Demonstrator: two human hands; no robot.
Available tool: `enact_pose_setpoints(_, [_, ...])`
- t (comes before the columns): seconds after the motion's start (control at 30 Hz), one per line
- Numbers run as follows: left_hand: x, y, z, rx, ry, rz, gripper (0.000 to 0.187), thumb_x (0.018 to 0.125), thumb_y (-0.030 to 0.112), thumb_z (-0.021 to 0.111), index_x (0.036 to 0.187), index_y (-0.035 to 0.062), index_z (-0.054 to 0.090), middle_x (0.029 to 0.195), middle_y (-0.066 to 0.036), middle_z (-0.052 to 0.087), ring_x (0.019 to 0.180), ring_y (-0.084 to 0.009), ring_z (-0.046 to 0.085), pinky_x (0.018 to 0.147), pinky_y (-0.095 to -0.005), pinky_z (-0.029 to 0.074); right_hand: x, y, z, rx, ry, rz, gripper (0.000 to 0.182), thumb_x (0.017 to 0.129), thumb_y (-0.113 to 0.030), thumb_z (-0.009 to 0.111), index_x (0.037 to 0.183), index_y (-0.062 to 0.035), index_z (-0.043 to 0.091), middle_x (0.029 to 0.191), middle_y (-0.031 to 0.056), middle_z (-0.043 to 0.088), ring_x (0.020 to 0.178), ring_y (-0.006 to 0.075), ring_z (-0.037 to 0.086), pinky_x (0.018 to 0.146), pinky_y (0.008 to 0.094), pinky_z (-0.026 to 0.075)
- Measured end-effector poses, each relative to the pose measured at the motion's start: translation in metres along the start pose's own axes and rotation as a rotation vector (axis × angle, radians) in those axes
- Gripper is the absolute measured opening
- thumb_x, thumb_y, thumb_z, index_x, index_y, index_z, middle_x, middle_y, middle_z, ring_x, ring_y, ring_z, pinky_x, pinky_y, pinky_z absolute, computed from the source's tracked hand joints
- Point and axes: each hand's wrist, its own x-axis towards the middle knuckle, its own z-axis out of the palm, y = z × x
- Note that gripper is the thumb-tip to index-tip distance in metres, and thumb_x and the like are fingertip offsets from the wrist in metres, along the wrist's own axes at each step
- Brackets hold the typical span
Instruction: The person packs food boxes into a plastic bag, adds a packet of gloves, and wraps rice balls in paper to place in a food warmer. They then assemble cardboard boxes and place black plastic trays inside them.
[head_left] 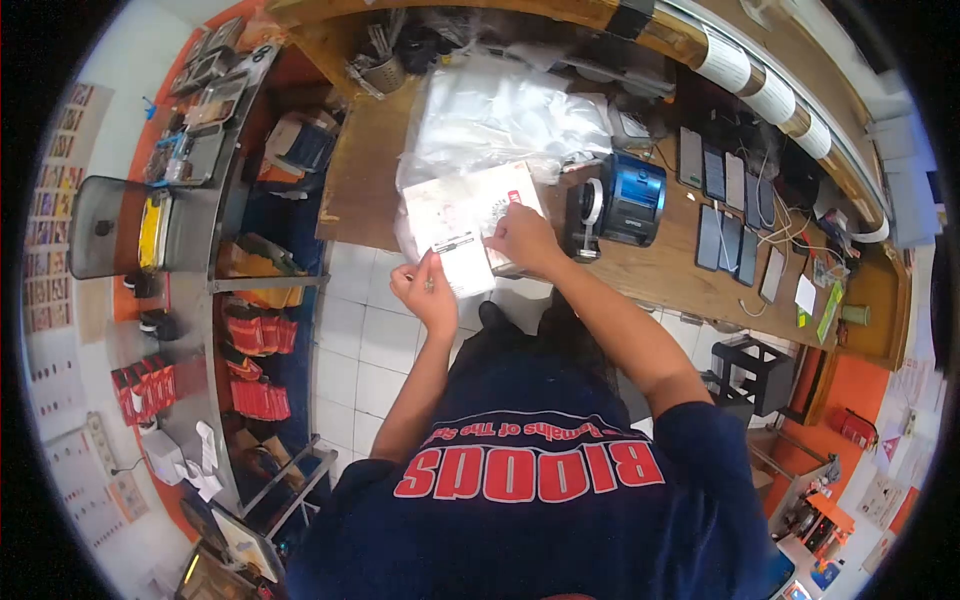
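A white printed packet (425, 210), flat and with a red mark on its right side, lies at the front edge of the wooden desk, partly over a pile of clear plastic bags (500, 120). Over its lower part is a smaller white slip (467, 272) with a dark label. My left hand (428, 292) is closed, its fingertips pinching the slip's left edge. From the right, my right hand (527, 238) reaches over the packet with bent fingers closed on its right side. What lies under those fingers is hidden.
A blue tape dispenser (637, 200) stands right of the packet. Several phones (712, 235) with white cables lie farther right on the desk (640, 265). A metal shelf (225, 285) with red packets (260, 395) is on the left. A black stand (752, 372) sits below the desk.
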Motion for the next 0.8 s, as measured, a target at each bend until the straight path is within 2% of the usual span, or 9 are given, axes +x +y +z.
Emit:
enact_pose_setpoints(0.03, [0.001, -0.001, 0.003, -0.101, 0.032, 0.008, 0.02, 0.09, 0.014, 0.071, 0.106, 0.0024, 0.072, 0.098, -0.006, 0.048, 0.099, -0.0257, 0.043, 0.091, -0.0398, 0.037, 0.003, -0.002, 0.001, -0.077, -0.007, 0.034, 0.034, 0.077, -0.037, 0.08, 0.079, -0.0045, 0.071, 0.094, 0.016, 0.064, 0.087, 0.0341, 0.064, 0.076, 0.0454, 0.051])
enact_pose_setpoints(0.17, [0.006, -0.011, 0.007, -0.229, 0.056, -0.169, 0.025, 0.09, 0.017, 0.073, 0.107, 0.0025, 0.062, 0.099, -0.005, 0.048, 0.092, -0.0206, 0.047, 0.086, -0.0356, 0.041, -0.004, -0.002, -0.01, -0.105, 0.082, 0.126, 0.032, 0.074, -0.029, 0.083, 0.08, -0.0027, 0.067, 0.093, 0.0172, 0.063, 0.088, 0.0363, 0.064, 0.078, 0.0453, 0.051])
enact_pose_setpoints(0.23, [0.013, -0.031, 0.008, -0.695, -0.126, -0.483, 0.026, 0.088, 0.01, 0.071, 0.109, 0.0076, 0.055, 0.099, -0.002, 0.049, 0.082, -0.0152, 0.046, 0.076, -0.0304, 0.041, 0.0, 0.013, -0.015, 0.017, 0.112, 0.12, 0.031, 0.07, -0.019, 0.085, 0.081, -0.0012, 0.062, 0.092, 0.0176, 0.063, 0.087, 0.0368, 0.063, 0.078, 0.0439, 0.052])
enact_pose_setpoints(0.37, [0.024, -0.061, -0.011, -1.2, -0.069, -0.801, 0.027, 0.089, 0.005, 0.061, 0.115, 0.0098, 0.055, 0.092, 0.001, 0.052, 0.079, -0.0092, 0.048, 0.069, -0.0246, 0.04, 0.015, 0.023, -0.009, 0.068, 0.235, 0.074, 0.035, 0.069, -0.022, 0.084, 0.094, -0.0036, 0.067, 0.103, 0.0167, 0.062, 0.094, 0.0367, 0.061, 0.082, 0.044, 0.05])
enact_pose_setpoints(0.43, [0.018, -0.089, -0.019, -1.113, -0.075, -0.813, 0.028, 0.09, 0.007, 0.061, 0.117, 0.0097, 0.055, 0.093, 0.001, 0.053, 0.08, -0.0091, 0.049, 0.069, -0.0248, 0.041, 0.023, -0.007, -0.011, -0.079, 0.27, -0.228, 0.048, 0.068, -0.024, 0.084, 0.112, -0.0094, 0.07, 0.118, 0.0141, 0.06, 0.107, 0.0358, 0.057, 0.092, 0.0458, 0.046])
enact_pose_setpoints(0.5, [0.009, -0.114, -0.023, -0.993, -0.081, -0.837, 0.029, 0.09, 0.008, 0.06, 0.118, 0.0103, 0.057, 0.096, 0.0, 0.054, 0.079, -0.0089, 0.049, 0.067, -0.0249, 0.042, 0.04, 0.004, 0.02, -0.047, 0.096, -0.174, 0.058, 0.068, -0.028, 0.085, 0.122, -0.0156, 0.069, 0.128, 0.0105, 0.056, 0.118, 0.0348, 0.052, 0.1, 0.0478, 0.041])
enact_pose_setpoints(0.63, [-0.02, -0.143, -0.018, -0.951, -0.159, -0.817, 0.028, 0.091, 0.011, 0.061, 0.119, 0.0119, 0.059, 0.096, 0.003, 0.058, 0.076, -0.0067, 0.049, 0.063, -0.024, 0.04, 0.068, 0.02, 0.05, -0.236, -0.073, -0.156, 0.04, 0.078, -0.039, 0.078, 0.106, -0.0115, 0.071, 0.115, 0.0146, 0.066, 0.111, 0.037, 0.061, 0.09, 0.0545, 0.048])
enact_pose_setpoints(0.73, [-0.035, -0.14, -0.014, -0.904, -0.127, -0.89, 0.032, 0.091, 0.018, 0.061, 0.123, 0.0152, 0.056, 0.097, 0.004, 0.058, 0.076, -0.0078, 0.05, 0.067, -0.0275, 0.04, 0.058, -0.015, -0.007, 0.118, -0.122, -0.191, 0.039, 0.083, -0.033, 0.075, 0.1, 0.0006, 0.067, 0.098, 0.0239, 0.068, 0.097, 0.0435, 0.065, 0.086, 0.0493, 0.051])
enact_pose_setpoints(0.8, [-0.042, -0.134, -0.01, -0.909, -0.112, -0.947, 0.032, 0.091, 0.019, 0.061, 0.123, 0.0156, 0.055, 0.095, 0.003, 0.058, 0.077, -0.0088, 0.05, 0.069, -0.0292, 0.04, 0.045, -0.032, -0.043, 0.209, -0.083, -0.23, 0.034, 0.083, -0.029, 0.075, 0.102, -0.0011, 0.068, 0.098, 0.0255, 0.068, 0.097, 0.0434, 0.066, 0.086, 0.0483, 0.051])
